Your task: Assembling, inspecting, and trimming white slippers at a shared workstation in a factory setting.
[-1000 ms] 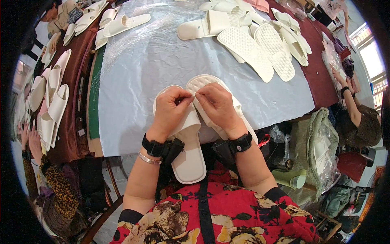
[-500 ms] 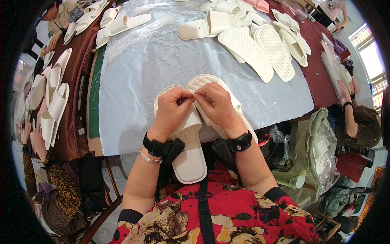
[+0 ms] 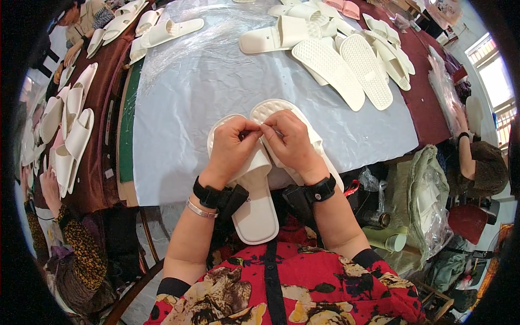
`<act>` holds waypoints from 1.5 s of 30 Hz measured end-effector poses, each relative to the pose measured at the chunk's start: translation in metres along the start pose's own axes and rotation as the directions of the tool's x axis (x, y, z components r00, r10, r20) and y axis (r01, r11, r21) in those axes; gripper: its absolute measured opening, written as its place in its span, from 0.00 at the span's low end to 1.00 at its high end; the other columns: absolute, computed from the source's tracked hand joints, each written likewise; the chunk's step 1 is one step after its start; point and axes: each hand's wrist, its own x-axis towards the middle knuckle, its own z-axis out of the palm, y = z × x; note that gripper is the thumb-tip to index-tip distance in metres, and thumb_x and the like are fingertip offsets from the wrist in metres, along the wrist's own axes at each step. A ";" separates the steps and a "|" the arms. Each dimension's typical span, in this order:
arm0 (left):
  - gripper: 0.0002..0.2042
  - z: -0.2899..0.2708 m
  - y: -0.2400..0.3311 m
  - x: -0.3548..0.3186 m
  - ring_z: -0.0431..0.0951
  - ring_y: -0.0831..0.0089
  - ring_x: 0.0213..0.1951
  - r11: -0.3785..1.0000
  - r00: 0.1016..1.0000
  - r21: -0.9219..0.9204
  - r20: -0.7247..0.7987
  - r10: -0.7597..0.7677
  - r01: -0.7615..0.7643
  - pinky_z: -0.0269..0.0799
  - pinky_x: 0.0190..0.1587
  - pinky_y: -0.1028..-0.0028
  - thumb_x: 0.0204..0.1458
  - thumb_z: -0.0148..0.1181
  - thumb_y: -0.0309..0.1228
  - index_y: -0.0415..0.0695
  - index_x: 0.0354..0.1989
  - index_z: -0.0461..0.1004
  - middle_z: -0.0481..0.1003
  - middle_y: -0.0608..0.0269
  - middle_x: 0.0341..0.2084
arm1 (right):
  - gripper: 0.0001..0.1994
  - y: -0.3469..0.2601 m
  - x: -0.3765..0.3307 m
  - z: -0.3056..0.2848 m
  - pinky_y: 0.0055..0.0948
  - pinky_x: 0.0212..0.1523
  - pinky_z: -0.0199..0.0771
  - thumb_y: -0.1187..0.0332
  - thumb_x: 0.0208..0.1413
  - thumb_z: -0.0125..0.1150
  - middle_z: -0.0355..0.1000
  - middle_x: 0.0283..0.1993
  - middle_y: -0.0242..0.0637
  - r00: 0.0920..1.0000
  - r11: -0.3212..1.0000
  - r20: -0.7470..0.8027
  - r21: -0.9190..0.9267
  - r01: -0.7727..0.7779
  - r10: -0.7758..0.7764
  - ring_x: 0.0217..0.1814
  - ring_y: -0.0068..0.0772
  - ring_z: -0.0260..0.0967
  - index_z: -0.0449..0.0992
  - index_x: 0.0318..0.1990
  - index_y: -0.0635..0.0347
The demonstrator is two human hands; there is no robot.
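Two cream slippers lie side by side beneath my hands at the table's near edge. The left slipper point(image 3: 255, 211) has its end hanging over the edge, toward me. The right slipper point(image 3: 279, 106) shows its padded, dimpled insole beyond my fingers. Above the straps, my left hand point(image 3: 234, 143) and my right hand point(image 3: 291, 142) meet with pinched fingertips. Both are closed; whatever lies between the fingertips is too small or hidden to make out.
More cream slippers point(image 3: 327, 70) are heaped at the far right, some soles up. A single slipper point(image 3: 173, 31) and crumpled clear plastic point(image 3: 187, 59) lie far left. Co-workers' hands point(image 3: 50, 187) handle slippers at a maroon table on the left. A sack point(image 3: 422, 206) stands at right.
My hands stay pinched together over the slippers, almost unmoved. The whole view has shifted very slightly. At the left, a co-worker's hand has moved a little on the slippers.
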 end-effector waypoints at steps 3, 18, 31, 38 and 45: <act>0.03 0.001 -0.001 0.000 0.73 0.79 0.26 1.000 1.000 0.001 0.001 0.011 -0.011 0.68 0.30 0.79 0.47 0.60 0.21 0.37 0.30 0.76 0.75 0.63 0.24 | 0.04 0.000 0.000 0.000 0.38 0.34 0.68 0.76 0.46 0.60 0.70 0.27 0.44 1.000 1.000 0.003 0.008 0.004 -0.004 0.31 0.48 0.68 0.71 0.27 0.65; 0.02 0.001 -0.003 0.001 0.72 0.77 0.26 0.999 0.998 0.011 -0.020 0.053 -0.053 0.68 0.29 0.78 0.46 0.60 0.21 0.37 0.29 0.76 0.74 0.62 0.23 | 0.04 -0.001 -0.001 -0.005 0.37 0.33 0.68 0.73 0.50 0.58 0.69 0.27 0.44 0.989 0.990 0.038 0.007 -0.144 0.144 0.31 0.47 0.68 0.71 0.28 0.64; 0.02 0.001 -0.008 0.001 0.74 0.78 0.27 1.000 1.000 -0.028 -0.019 -0.004 0.004 0.69 0.30 0.79 0.47 0.60 0.21 0.36 0.29 0.75 0.74 0.62 0.24 | 0.04 0.001 0.003 -0.003 0.33 0.33 0.66 0.75 0.49 0.60 0.68 0.26 0.42 0.997 0.999 0.075 -0.033 -0.003 0.005 0.28 0.42 0.65 0.71 0.28 0.66; 0.02 0.001 -0.007 0.000 0.73 0.80 0.25 0.998 0.997 -0.045 -0.050 -0.054 0.052 0.69 0.29 0.79 0.48 0.59 0.22 0.36 0.29 0.76 0.75 0.64 0.23 | 0.03 -0.002 0.004 -0.002 0.39 0.35 0.69 0.74 0.47 0.59 0.71 0.27 0.45 0.997 0.998 0.078 -0.056 -0.025 0.030 0.33 0.48 0.68 0.73 0.28 0.64; 0.04 0.001 -0.011 0.001 0.74 0.82 0.27 0.976 0.984 -0.157 -0.070 -0.162 0.149 0.70 0.32 0.80 0.50 0.60 0.24 0.36 0.31 0.77 0.77 0.65 0.24 | 0.03 -0.001 0.002 0.001 0.37 0.34 0.70 0.74 0.46 0.60 0.70 0.27 0.43 0.996 0.988 0.044 -0.136 0.079 -0.074 0.32 0.46 0.68 0.75 0.28 0.63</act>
